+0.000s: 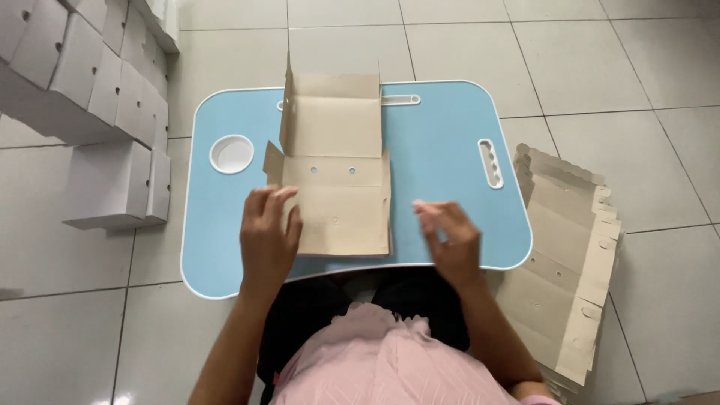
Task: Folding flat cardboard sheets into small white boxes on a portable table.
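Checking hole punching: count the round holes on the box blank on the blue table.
2: both on the blank's middle panel, one left, one right. The left hand covers one corner, perhaps hiding more.

Pale grey tiled floor (pixel 600 67), glossy under even light; low blue lap table (pixel 442 142) on it.

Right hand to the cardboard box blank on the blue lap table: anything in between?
Nothing visible. The right hand hovers over bare blue table just right of the cardboard box blank, with only tabletop between them. The left hand already rests on the blank's near-left edge.
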